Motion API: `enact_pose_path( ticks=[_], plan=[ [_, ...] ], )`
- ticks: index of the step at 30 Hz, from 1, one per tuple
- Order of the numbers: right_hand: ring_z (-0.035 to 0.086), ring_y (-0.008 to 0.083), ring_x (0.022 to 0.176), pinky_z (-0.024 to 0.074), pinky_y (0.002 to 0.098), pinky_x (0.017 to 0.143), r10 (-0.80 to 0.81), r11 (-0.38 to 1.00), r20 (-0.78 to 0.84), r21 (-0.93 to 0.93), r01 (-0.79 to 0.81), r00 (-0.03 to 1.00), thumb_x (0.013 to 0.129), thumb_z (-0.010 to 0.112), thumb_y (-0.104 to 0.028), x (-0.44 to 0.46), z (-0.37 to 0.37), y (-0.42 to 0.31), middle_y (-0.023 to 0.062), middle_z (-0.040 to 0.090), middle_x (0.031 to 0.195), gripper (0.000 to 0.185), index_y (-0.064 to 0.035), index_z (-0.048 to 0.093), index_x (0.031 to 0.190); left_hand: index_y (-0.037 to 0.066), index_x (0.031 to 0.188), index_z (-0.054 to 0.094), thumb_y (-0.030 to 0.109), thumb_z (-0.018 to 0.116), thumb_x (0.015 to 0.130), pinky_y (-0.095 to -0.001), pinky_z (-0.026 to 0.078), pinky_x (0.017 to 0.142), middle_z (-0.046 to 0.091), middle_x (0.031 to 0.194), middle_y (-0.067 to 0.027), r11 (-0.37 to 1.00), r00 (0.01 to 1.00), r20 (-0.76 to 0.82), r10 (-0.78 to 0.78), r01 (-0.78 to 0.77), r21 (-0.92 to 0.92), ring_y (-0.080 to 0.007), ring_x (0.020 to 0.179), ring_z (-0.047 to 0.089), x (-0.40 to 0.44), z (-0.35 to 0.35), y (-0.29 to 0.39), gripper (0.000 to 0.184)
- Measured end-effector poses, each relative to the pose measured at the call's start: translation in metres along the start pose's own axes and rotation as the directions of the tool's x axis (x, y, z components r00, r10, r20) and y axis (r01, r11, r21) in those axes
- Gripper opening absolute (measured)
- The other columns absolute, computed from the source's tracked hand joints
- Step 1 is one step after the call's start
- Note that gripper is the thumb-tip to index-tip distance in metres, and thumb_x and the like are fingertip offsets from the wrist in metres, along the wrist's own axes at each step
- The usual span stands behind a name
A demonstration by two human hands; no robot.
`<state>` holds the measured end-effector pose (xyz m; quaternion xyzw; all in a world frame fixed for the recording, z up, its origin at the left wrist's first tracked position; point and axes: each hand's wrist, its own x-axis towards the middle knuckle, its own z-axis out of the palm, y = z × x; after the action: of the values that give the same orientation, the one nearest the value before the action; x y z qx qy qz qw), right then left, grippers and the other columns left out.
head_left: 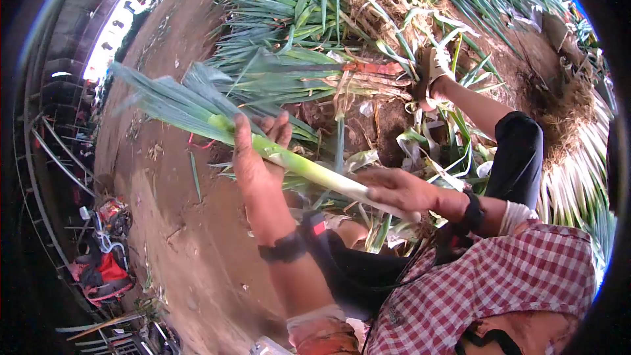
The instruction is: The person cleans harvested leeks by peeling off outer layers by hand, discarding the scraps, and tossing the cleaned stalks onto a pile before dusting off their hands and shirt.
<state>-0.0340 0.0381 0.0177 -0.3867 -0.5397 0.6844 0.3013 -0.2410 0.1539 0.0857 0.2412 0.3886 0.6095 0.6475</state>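
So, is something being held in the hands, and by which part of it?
A leek-like stalk: the left hand holds its pale-green middle; the right hand touches its white end.

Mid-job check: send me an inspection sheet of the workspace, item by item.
Surface: brown earth, leaf scraps scattered on it.
Job's things: one green-and-white stalk; heap of similar stalks beyond.
Clutter: loose leaves beyond the right hand.
Hands: left hand holds the stalk partway along; right hand is at its pale end, grip unclear.
Cables: thin dark cord by the lap, seemingly.
Surroundings: red item among mixed belongings, far left.
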Motion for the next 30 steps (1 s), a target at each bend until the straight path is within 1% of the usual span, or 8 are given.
enact_pose_path(
  ticks=[6,9,17,20,23,25,29,30],
  plan=[
    [0.050,0.0176,0.098,0.0390,0.0307,0.086,-0.334,0.922,-0.172,0.146,0.359,0.927,0.081,0.056,-0.025,0.073,0.003,-0.056,0.0114,0.054,0.106,0.044,0.0002,0.044,0.115,0.002,0.092,0.041,0.035,0.058,0.078,-0.0410,0.043,0.082,0.053,0.087,-0.0147,0.990,0.988,0.121,-0.094,0.080,0.115,-0.0308,0.092,0.055,-0.006,0.020,-0.012,0.039],
    [0.050,0.0170,0.098,0.0390,0.0307,0.086,-0.440,0.898,-0.107,-0.020,0.440,0.892,0.077,0.060,-0.017,0.081,0.007,-0.069,0.0119,0.054,0.105,0.040,0.0012,0.046,0.110,0.000,0.096,0.038,0.034,0.057,0.079,-0.0397,0.043,0.083,0.053,0.092,-0.0173,0.995,0.995,0.096,-0.042,0.033,0.090,-0.0305,0.091,0.055,-0.004,0.017,-0.014,0.042],
    [0.050,0.0364,0.081,0.0435,0.0379,0.071,-0.634,0.685,-0.104,-0.535,0.494,0.766,0.070,0.061,-0.008,0.081,0.010,-0.069,0.0188,0.052,0.088,0.025,0.0004,0.049,0.090,0.000,0.100,0.039,0.033,0.056,0.080,-0.0359,0.045,0.077,0.054,0.091,-0.0140,0.993,0.999,0.003,-0.053,0.053,0.102,-0.0267,0.087,0.056,-0.003,0.017,-0.020,0.042],
    [0.051,0.0201,0.064,0.0428,0.0299,0.060,-0.714,0.630,-0.111,-0.534,0.565,0.691,0.075,0.060,-0.011,0.067,0.010,-0.069,0.0101,0.052,0.072,0.015,-0.0011,0.050,0.081,0.004,0.084,0.047,0.029,0.061,0.077,-0.0278,0.045,0.056,0.052,0.073,-0.0064,0.986,0.996,-0.064,0.065,-0.054,0.159,-0.0186,0.061,0.053,-0.005,0.023,-0.018,0.029],
    [0.050,0.0143,0.067,0.0412,0.0274,0.060,-0.464,0.879,-0.160,-0.205,0.431,0.871,0.079,0.058,-0.013,0.029,0.012,-0.076,0.0051,0.052,0.075,0.014,-0.0020,0.049,0.079,0.006,0.079,0.047,0.031,0.060,0.078,-0.0260,0.037,0.045,0.045,0.066,-0.0022,0.980,0.985,-0.097,0.141,-0.124,0.157,-0.0127,0.051,0.042,0.003,0.016,-0.011,0.029],
    [0.047,0.0096,0.071,0.0390,0.0247,0.062,-0.456,0.890,-0.148,-0.058,0.452,0.878,0.082,0.055,-0.014,0.008,0.002,-0.070,0.0018,0.051,0.076,0.013,-0.0029,0.049,0.078,0.007,0.076,0.046,0.031,0.061,0.077,-0.0258,0.034,0.042,0.041,0.063,-0.0002,0.974,0.955,-0.213,0.207,-0.181,0.134,-0.0103,0.049,0.037,0.008,0.011,-0.009,0.027],
    [0.045,0.0099,0.070,0.0380,0.0253,0.065,-0.306,0.952,0.227,0.054,0.302,0.925,0.080,0.058,-0.012,-0.039,-0.023,-0.068,0.0018,0.048,0.073,0.013,-0.0020,0.050,0.079,0.010,0.076,0.046,0.031,0.059,0.078,-0.0255,0.034,0.042,0.041,0.063,0.0023,0.953,0.919,-0.262,0.294,-0.260,0.157,-0.0093,0.049,0.037,0.020,-0.014,0.003,0.025],
    [0.045,0.0100,0.072,0.0381,0.0258,0.065,-0.129,0.986,0.294,0.143,0.090,0.947,0.080,0.057,-0.014,-0.050,-0.026,-0.067,0.0016,0.049,0.074,0.014,-0.0013,0.051,0.081,0.012,0.076,0.042,0.035,0.055,0.081,-0.0212,0.030,0.043,0.038,0.062,0.0031,0.953,0.911,-0.291,0.293,-0.252,0.170,-0.0072,0.049,0.033,0.015,-0.009,0.010,0.027]
  ],
)
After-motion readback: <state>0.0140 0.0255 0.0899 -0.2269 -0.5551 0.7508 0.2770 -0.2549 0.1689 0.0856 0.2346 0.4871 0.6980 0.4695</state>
